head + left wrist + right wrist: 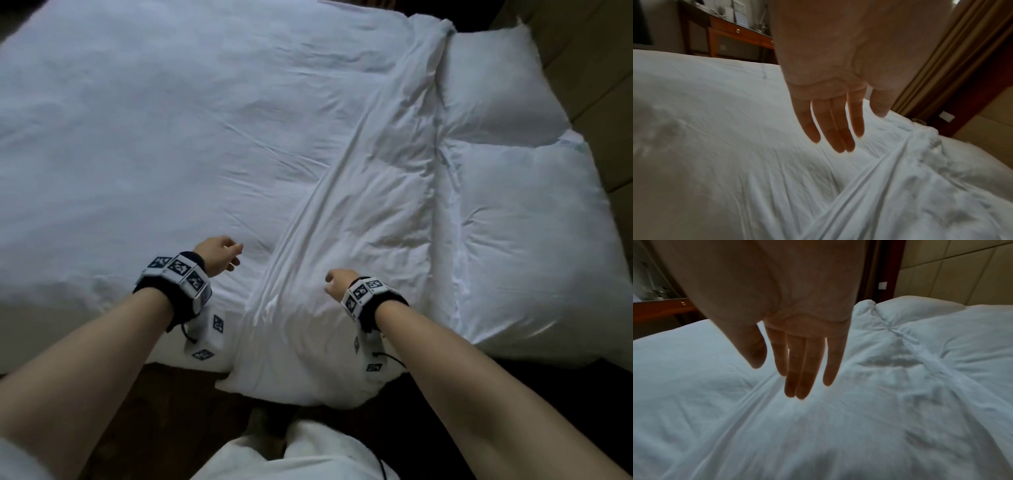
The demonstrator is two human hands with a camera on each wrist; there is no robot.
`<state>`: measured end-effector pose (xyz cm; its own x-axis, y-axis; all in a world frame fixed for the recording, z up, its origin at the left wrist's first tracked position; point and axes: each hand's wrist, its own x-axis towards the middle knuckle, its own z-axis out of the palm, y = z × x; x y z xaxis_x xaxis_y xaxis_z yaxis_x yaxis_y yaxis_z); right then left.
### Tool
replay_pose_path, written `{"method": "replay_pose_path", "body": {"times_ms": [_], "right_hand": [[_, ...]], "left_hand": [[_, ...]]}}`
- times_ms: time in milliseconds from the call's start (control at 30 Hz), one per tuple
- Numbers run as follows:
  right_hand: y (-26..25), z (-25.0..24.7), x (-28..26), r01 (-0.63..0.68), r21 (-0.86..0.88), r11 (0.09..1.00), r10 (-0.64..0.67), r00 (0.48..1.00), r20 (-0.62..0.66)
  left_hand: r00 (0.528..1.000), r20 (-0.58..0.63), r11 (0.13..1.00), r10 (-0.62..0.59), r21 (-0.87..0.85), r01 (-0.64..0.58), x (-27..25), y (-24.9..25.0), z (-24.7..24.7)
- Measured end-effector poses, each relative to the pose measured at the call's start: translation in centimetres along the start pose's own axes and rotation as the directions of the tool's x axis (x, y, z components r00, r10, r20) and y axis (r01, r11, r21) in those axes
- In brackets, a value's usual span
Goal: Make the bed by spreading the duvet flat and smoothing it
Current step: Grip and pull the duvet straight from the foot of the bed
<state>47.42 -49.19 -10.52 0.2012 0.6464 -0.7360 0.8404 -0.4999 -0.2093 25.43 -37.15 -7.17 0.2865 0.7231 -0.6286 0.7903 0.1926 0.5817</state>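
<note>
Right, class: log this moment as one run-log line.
left hand: open, over sheet | right hand: open, over duvet | duvet: bunched beside pillows, unspread

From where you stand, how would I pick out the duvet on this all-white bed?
Start at the two pillows on the bed's right. Beside them runs the duvet, bunched in a puffy band across the bed, its end spilling over the near edge. Unlike the flat sheet, it is thick and deeply creased.
</note>
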Motion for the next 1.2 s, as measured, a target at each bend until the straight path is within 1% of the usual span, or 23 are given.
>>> {"method": "replay_pose_path", "body": {"times_ms": [67, 133, 167, 267, 333, 433, 567, 633, 667, 767, 800, 833, 900, 1000, 1067, 1133, 1200], "right_hand": [[-1.3, -1.9, 1.3, 0.031, -0.019, 0.999, -0.031, 0.999, -0.018], [-3.8, -3.0, 2.5, 0.072, -0.062, 0.995, -0.073, 0.997, -0.021], [-5.3, -3.3, 2.9, 0.095, -0.085, 0.992, -0.097, 0.995, -0.024], [-11.8, -3.8, 3.6, 0.176, -0.15, 0.973, -0.181, 0.983, -0.021], [-16.8, -3.5, 4.0, 0.23, -0.172, 0.958, -0.235, 0.972, -0.01], [-24.9, -2.4, 4.5, 0.292, -0.194, 0.937, -0.3, 0.954, -0.013], [-37.4, 0.4, 4.5, 0.366, -0.192, 0.911, -0.37, 0.929, 0.014], [-44.1, 1.8, 4.2, 0.397, -0.183, 0.899, -0.4, 0.916, 0.022], [-47.2, 2.4, 4.1, 0.411, -0.175, 0.894, -0.415, 0.91, 0.017], [-55.9, 4.3, 3.6, 0.46, -0.147, 0.876, -0.465, 0.885, 0.004], [-59.1, 5.1, 3.4, 0.478, -0.138, 0.867, -0.481, 0.877, 0.01], [-61.5, 5.7, 3.4, 0.496, -0.123, 0.86, -0.498, 0.867, 0.016], [-66.1, 6.5, 3.9, 0.535, -0.107, 0.838, -0.535, 0.844, 0.029], [-72.8, 7.0, 5.5, 0.545, -0.187, 0.818, -0.54, 0.838, 0.081], [-77.5, 6.6, 7.3, 0.552, -0.198, 0.81, -0.546, 0.833, 0.092], [-82.0, 5.9, 9.8, 0.56, -0.19, 0.806, -0.555, 0.828, 0.083], [-86.8, 5.2, 12.3, 0.547, -0.146, 0.824, -0.546, 0.836, 0.054]], "left_hand": [[0.999, -0.047, 0.998, 0.01, -0.066, -0.013, -0.1, 0.1, -0.7], [0.996, -0.089, 0.991, 0.007, -0.134, -0.019, -0.5, -0.9, -1.8], [0.995, -0.102, 0.986, -0.003, -0.164, -0.014, -0.8, -1.6, -2.4], [0.986, -0.158, 0.975, -0.055, -0.221, 0.019, -2.0, -5.4, -6.1], [0.97, -0.219, 0.963, -0.105, -0.267, 0.043, -2.6, -8.8, -9.2], [0.934, -0.316, 0.941, -0.167, -0.334, 0.055, -3.5, -14.6, -13.9], [0.914, -0.331, 0.918, -0.234, -0.385, 0.096, -5.5, -23.2, -21.3], [0.897, -0.359, 0.898, -0.257, -0.432, 0.085, -6.9, -27.6, -25.7], [0.886, -0.383, 0.893, -0.26, -0.444, 0.07, -7.4, -29.5, -27.8], [0.831, -0.463, 0.879, -0.309, -0.472, 0.063, -8.9, -35.1, -33.2], [0.812, -0.478, 0.867, -0.335, -0.493, 0.067, -9.3, -37.2, -35.1], [0.803, -0.485, 0.858, -0.346, -0.51, 0.062, -9.5, -38.9, -36.4], [0.791, -0.489, 0.844, -0.369, -0.532, 0.065, -9.4, -42.0, -38.9], [0.763, -0.5, 0.823, -0.409, -0.564, 0.072, -8.4, -46.4, -43.2], [0.743, -0.525, 0.821, -0.415, -0.568, 0.058, -7.4, -48.7, -47.1], [0.722, -0.536, 0.826, -0.437, -0.557, 0.086, -6.3, -50.5, -51.3], [0.706, -0.541, 0.821, -0.457, -0.562, 0.101, -5.1, -51.8, -56.2]]}}
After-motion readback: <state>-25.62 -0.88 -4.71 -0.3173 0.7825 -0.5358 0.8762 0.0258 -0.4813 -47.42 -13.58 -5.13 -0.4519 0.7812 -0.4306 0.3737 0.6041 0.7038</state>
